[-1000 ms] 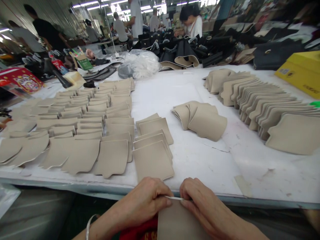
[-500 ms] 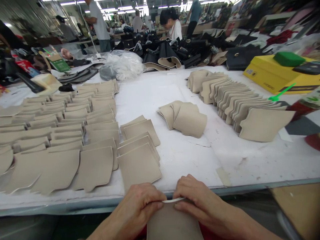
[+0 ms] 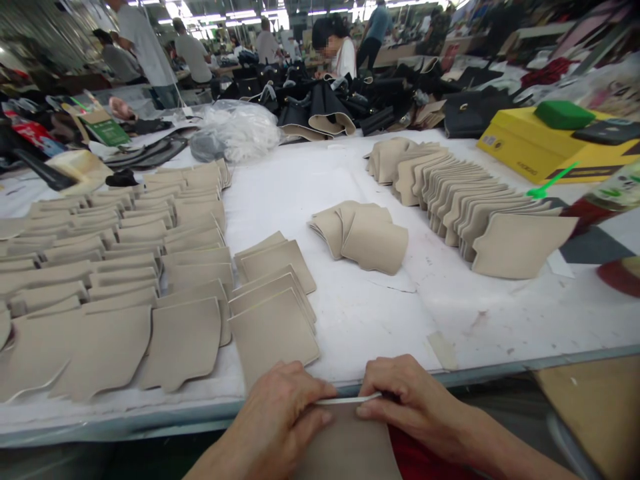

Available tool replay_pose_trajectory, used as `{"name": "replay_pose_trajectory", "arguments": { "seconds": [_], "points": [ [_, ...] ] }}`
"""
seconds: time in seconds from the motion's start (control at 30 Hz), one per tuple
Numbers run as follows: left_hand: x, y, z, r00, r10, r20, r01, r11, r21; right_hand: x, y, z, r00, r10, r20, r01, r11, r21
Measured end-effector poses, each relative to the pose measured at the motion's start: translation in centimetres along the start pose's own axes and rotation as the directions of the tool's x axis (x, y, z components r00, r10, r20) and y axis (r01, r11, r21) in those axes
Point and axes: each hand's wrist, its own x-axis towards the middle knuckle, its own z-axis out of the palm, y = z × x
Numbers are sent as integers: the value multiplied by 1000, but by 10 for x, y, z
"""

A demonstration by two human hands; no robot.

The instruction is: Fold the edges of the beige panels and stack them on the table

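A beige cut piece (image 3: 345, 443) of soft material rests against my lap, below the table's near edge. My left hand (image 3: 283, 417) pinches its top edge on the left, fingers closed. My right hand (image 3: 407, 400) pinches the same edge on the right, fingers closed too. The top edge shows as a thin pale strip between my thumbs. On the white table (image 3: 380, 313) just beyond my hands lies a short row of like pieces (image 3: 273, 293), overlapped. The lower part of the held piece runs out of view.
Rows of flat beige pieces (image 3: 115, 267) cover the table's left half. A folded bundle (image 3: 363, 237) lies mid-table and a long fanned stack (image 3: 470, 203) at right. A yellow box (image 3: 550, 143) stands far right. A plastic bag (image 3: 237, 130), black goods and several people fill the back.
My view has swung to the right, bringing the yellow box and green block into sight. Both hands keep their pinch on the piece's top edge and have barely shifted.
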Motion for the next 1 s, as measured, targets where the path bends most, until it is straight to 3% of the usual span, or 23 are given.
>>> {"name": "replay_pose_trajectory", "arguments": {
  "seconds": [0.2,0.37,0.53,0.63,0.83,1.0],
  "points": [
    [17,8,17,998,63,-14,-62,998,29,0,-4,1,999,41,26,-40,999,-24],
    [16,3,21,997,60,-41,-61,998,-28,-6,-4,-2,994,99,52,-98,995,-13],
    [16,0,23,994,77,-78,-74,996,39,-6,-6,1,995,99,2,-99,995,-7],
    [8,-9,21,996,84,-43,-81,994,77,-9,-4,2,994,112,-5,-112,994,7],
    [-19,-32,10,991,16,-133,-27,996,-80,-13,9,3,987,145,-61,-145,989,14],
    [-19,-26,-2,979,-121,-166,87,977,-197,-4,1,-1,989,94,-111,-92,996,22]
  ]
}}
